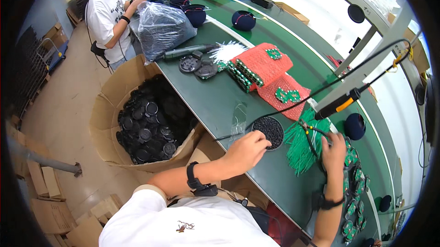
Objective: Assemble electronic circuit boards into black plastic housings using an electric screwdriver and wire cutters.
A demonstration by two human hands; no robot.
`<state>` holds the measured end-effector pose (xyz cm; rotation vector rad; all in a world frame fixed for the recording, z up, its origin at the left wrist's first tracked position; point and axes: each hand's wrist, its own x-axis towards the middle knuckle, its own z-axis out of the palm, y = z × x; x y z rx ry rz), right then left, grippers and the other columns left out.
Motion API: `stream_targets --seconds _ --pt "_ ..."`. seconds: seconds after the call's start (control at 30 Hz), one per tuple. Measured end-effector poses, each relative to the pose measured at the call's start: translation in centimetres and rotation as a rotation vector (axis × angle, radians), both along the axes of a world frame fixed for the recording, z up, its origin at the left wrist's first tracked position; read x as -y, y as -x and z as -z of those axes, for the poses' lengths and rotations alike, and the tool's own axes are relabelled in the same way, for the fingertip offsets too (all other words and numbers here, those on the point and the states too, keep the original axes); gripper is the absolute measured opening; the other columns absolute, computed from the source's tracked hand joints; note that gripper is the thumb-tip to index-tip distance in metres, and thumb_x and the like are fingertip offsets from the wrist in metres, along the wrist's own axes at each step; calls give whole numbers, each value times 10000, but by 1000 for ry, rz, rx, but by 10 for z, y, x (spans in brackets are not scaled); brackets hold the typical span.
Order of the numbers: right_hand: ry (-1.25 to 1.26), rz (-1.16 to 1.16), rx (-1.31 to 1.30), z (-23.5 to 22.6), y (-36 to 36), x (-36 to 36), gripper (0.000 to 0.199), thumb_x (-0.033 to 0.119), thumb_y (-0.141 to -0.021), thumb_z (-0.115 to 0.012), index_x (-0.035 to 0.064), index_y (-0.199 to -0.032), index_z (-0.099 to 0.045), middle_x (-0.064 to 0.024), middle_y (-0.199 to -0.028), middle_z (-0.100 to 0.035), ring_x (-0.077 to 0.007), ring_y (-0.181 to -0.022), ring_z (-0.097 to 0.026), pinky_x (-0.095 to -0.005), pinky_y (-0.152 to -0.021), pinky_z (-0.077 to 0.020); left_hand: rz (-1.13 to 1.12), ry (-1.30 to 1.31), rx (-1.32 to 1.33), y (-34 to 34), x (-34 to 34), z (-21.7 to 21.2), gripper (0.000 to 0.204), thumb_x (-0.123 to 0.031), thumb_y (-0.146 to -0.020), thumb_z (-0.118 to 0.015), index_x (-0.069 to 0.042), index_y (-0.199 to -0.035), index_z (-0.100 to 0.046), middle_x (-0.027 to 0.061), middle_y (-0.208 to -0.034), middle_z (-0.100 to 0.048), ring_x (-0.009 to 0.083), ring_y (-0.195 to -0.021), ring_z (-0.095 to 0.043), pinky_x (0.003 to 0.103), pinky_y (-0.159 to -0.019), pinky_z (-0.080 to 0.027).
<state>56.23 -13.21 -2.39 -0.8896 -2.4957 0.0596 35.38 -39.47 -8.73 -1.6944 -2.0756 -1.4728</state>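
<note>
My left hand (pixel 250 151) is closed in a pinch at the near rim of a round dish of small black parts (pixel 269 131). Whatever is between its fingertips is too small to make out. My right hand (pixel 333 151) curls its fingers around one handle of the cutting pliers (pixel 308 128), whose handles are spread and whose jaws point toward the far left. Under the pliers lies a fanned pile of green cable ties (pixel 300 150). Right of that hand, several green circuit boards on black round parts (pixel 352 201) line the bench.
Red bubble wrap (pixel 270 66) holds stacked green boards, beside white strips (pixel 227 50). An electric screwdriver (pixel 339 104) hangs on a cable over the bench. At left stands a carton of black round parts (pixel 107 130). A co-worker (pixel 107 17) stands by a plastic bag (pixel 162 31).
</note>
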Motion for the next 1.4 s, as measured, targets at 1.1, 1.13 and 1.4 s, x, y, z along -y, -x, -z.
stream_targets --seconds 1.1,1.13,1.4 --pt "1427 -217 -522 46 -18 104 308 35 -994 -705 -14 -1263 -564 -36 -1008 -684 -67 -693 -614 -223 -590 -505 325 286 887 -24 -8 -2 172 -74 -1003 -715 25 -1134 -663 62 -1021 -728 119 -867 -711 287 -743 -596" --pt "1428 -198 -530 47 -18 102 308 35 -994 -705 -14 -1263 -564 -36 -1008 -684 -67 -693 -614 -223 -590 -505 289 311 789 -22 -9 -10 183 -72 -1001 -714 30 -1144 -664 70 -1023 -729 128 -880 -717 292 -746 -603" --pt "896 -360 -501 30 -19 102 305 60 -874 -806 39 -1146 -669 -57 -976 -694 -138 -749 -666 -269 -612 -527 272 247 499 -9 -8 -26 249 -4 -937 -718 6 -1186 -712 117 -1090 -719 188 -908 -738 305 -777 -611"
